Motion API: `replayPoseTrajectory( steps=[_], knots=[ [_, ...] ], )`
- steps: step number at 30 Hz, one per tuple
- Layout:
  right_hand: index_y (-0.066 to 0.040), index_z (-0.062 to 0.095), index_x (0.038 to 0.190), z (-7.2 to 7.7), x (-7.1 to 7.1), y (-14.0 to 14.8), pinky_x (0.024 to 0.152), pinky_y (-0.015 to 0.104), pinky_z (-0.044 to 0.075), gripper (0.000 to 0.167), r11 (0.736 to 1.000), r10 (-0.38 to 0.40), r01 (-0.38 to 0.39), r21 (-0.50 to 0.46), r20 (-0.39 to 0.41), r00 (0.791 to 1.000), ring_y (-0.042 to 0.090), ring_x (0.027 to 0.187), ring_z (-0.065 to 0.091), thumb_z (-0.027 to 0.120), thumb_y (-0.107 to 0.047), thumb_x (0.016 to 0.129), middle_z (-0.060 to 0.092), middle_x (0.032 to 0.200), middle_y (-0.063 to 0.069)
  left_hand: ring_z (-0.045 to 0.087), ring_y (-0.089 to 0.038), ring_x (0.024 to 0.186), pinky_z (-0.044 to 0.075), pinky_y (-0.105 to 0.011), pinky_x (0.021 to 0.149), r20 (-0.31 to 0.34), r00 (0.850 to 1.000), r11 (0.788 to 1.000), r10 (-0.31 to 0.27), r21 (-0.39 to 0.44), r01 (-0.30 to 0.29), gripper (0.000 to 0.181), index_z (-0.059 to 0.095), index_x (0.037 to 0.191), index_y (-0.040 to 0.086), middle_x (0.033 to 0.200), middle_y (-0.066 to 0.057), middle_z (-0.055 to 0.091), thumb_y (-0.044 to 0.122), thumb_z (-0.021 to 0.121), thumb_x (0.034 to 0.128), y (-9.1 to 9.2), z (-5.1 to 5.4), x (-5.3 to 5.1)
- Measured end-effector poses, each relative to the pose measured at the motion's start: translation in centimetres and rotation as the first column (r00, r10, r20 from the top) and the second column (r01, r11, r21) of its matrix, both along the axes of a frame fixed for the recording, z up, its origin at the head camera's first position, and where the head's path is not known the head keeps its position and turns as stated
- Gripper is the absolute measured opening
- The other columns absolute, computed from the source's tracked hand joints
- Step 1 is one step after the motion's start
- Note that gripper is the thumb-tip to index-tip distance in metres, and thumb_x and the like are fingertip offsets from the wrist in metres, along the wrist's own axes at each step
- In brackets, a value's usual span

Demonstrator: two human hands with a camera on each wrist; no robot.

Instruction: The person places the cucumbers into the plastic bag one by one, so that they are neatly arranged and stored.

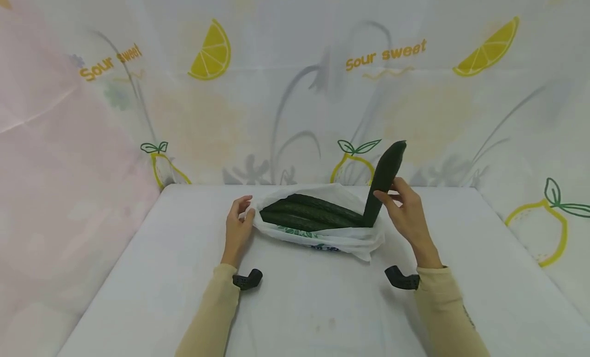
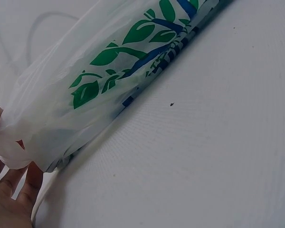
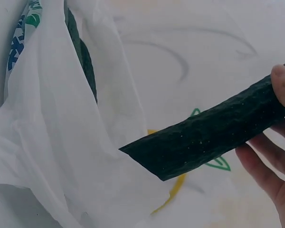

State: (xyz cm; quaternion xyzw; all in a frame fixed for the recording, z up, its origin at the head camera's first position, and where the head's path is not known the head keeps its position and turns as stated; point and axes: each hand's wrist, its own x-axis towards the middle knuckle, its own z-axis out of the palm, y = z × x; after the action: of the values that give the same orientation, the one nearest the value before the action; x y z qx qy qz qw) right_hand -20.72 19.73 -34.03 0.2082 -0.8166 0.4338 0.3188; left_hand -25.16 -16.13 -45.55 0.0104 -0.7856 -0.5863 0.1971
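A white plastic bag (image 1: 336,239) printed in green and blue lies on the table with its mouth spread, showing several dark green cucumbers (image 1: 304,213) side by side. At the bag's left end, my left hand (image 1: 239,226) grips the gathered plastic between thumb and fingers; the left wrist view shows that hand (image 2: 14,190) at the crumpled end of the bag (image 2: 85,99). My right hand (image 1: 407,213) holds one cucumber (image 1: 386,175) steeply tilted at the bag's right end. In the right wrist view, this cucumber (image 3: 204,133) has a flat, angled lower end and stands apart from the bag.
The white table (image 1: 304,306) ends at the back against a hanging cloth (image 1: 286,90) printed with lemons and lettering. Black wrist cameras (image 1: 402,278) sit at both sleeve cuffs. A small dark speck (image 2: 172,104) lies on the tabletop in front of the bag.
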Motion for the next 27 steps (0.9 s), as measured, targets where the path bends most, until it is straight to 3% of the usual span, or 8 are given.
replayPoseTrajectory(
  steps=[6,13,18,22,27],
  knots=[
    [0.0,0.06,0.112,-1.5,-1.6,0.5,0.082,0.006,0.042,0.031,0.998,0.004,-0.004,0.057,-0.001,1.0,0.005,0.095,0.058,0.067,0.004,0.082,0.064,0.1,0.012,0.052,-0.026,0.113,0.038,-0.028,0.081,0.011,1.0,0.999,-0.021,0.026,0.021,0.036,0.054,0.128,0.01,0.119,-0.016,0.058,0.006,0.054,0.092,0.0,0.4,0.0],
    [-0.005,0.058,0.12,-2.0,-1.6,0.0,0.08,0.008,0.044,0.038,0.992,0.02,-0.02,0.128,0.003,1.0,0.01,0.096,0.059,0.068,-0.004,0.084,0.063,0.105,0.008,0.053,-0.031,0.113,0.039,-0.023,0.079,0.014,1.0,1.0,-0.025,0.011,0.025,0.037,0.052,0.128,-0.001,0.119,-0.022,0.057,0.001,0.051,0.0914,0.7,3.1,2.1],
    [-0.003,0.058,0.123,-1.8,-1.6,-1.2,0.077,0.018,0.05,0.043,0.985,0.023,-0.017,0.169,-0.029,0.999,0.021,0.093,0.063,0.071,-0.006,0.082,0.063,0.106,0.01,0.053,-0.031,0.111,0.039,-0.023,0.077,-0.013,1.0,1.0,-0.013,0.008,0.013,0.036,0.052,0.127,-0.001,0.117,-0.023,0.057,0.0,0.051,0.0911,0.8,3.8,2.3],
    [-0.006,0.061,0.122,-2.2,-1.8,-2.4,0.073,0.027,0.052,0.049,0.986,0.003,0.007,0.165,-0.059,0.998,0.022,0.091,0.064,0.077,-0.009,0.076,0.066,0.104,0.01,0.054,-0.031,0.11,0.039,-0.023,0.076,-0.018,1.0,1.0,-0.01,0.016,0.01,0.036,0.053,0.126,-0.001,0.116,-0.023,0.058,0.0,0.053,0.0907,0.7,3.5,2.1],
    [-0.01,0.062,0.12,-3.0,-1.8,-3.7,0.074,0.033,0.052,0.05,0.987,0.013,-0.004,0.163,-0.058,0.998,0.019,0.093,0.064,0.081,-0.014,0.073,0.068,0.106,0.006,0.052,-0.024,0.11,0.037,-0.021,0.075,-0.009,1.0,0.999,-0.005,0.041,0.006,0.035,0.054,0.127,0.006,0.118,-0.018,0.058,0.004,0.054,0.0921,0.3,1.3,1.0]
  ],
)
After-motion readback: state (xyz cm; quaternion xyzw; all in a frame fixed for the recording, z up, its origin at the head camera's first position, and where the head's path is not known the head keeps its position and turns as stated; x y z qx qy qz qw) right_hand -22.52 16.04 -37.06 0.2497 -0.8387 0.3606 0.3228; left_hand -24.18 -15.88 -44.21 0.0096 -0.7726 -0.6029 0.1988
